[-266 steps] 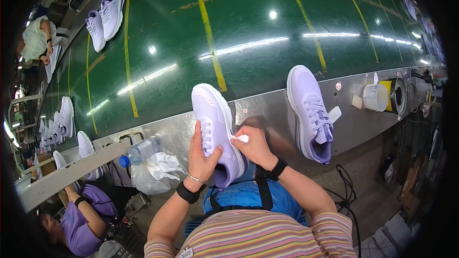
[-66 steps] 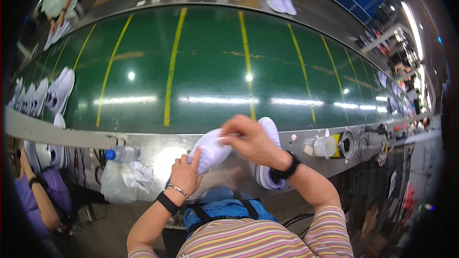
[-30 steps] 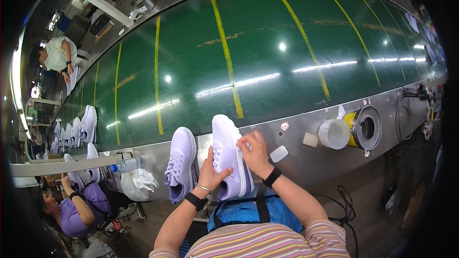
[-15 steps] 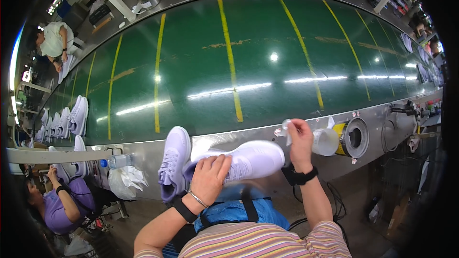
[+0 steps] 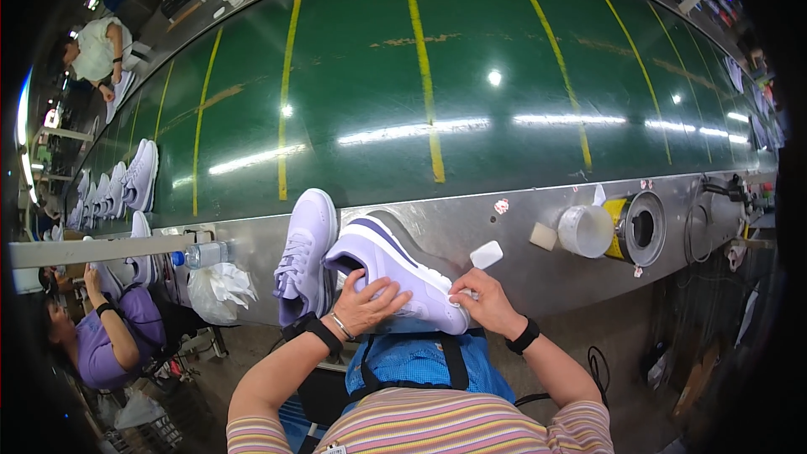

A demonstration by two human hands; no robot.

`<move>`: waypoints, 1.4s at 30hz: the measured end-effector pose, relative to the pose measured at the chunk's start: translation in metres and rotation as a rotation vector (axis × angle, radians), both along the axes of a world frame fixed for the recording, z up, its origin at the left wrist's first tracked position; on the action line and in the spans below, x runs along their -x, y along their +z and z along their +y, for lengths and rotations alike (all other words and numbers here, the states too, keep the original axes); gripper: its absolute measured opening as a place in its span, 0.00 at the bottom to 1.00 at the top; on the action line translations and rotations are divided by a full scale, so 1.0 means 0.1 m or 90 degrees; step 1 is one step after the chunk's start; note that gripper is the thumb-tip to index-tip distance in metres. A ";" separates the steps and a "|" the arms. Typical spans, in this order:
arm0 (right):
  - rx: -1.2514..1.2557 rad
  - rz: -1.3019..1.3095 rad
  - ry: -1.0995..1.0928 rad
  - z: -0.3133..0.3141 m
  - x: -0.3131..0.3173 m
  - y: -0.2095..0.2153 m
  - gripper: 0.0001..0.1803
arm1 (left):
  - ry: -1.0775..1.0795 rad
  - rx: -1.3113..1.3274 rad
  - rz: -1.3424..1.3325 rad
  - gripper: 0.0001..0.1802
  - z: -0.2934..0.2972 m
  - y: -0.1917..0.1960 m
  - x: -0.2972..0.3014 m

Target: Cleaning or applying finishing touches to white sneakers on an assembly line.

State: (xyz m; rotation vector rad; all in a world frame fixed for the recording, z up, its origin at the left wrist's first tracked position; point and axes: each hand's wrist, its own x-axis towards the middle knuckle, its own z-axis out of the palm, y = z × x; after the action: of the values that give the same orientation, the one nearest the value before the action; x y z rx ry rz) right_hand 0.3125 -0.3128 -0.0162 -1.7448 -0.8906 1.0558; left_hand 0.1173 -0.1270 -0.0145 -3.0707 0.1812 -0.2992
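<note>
I hold a white sneaker with a purple side stripe [image 5: 395,269] on its side over the metal ledge [image 5: 521,235] of a green conveyor belt [image 5: 420,109]. My left hand [image 5: 366,307] grips its middle from below. My right hand [image 5: 483,303] is closed on its toe end; whether a small white piece sits in the fingers is unclear. A second pale sneaker [image 5: 303,256] stands upright on the ledge just left of my left hand.
A white eraser-like block [image 5: 487,254], a small tan block [image 5: 543,236], a white cup [image 5: 586,230] and a yellow round machine part [image 5: 636,227] lie to the right. A water bottle [image 5: 202,254] and plastic bag [image 5: 220,290] sit left. Sneakers [image 5: 139,175] line the belt's left end; a person in purple [image 5: 109,336] sits beside me.
My right hand came down from the cup area to the toe of the held sneaker. The sneaker has turned and dropped closer to my body.
</note>
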 end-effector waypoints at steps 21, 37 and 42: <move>-0.208 0.073 -0.439 -0.15 -0.29 0.67 0.04 | 0.496 0.315 0.472 0.50 -0.14 0.73 -0.46; -0.194 0.207 -0.393 -0.21 0.36 0.64 0.04 | 0.571 0.312 -0.077 0.36 0.64 0.58 1.10; -0.184 0.245 -0.360 0.14 0.73 0.83 0.04 | 0.626 0.714 0.162 0.29 1.00 -0.18 1.37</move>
State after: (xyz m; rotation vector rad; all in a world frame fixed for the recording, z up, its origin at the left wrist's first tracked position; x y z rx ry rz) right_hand 0.2395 -0.2990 0.0672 -1.3649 -0.2608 0.7931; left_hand -0.0200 -0.0274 -0.0326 -3.5276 -2.0395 0.1179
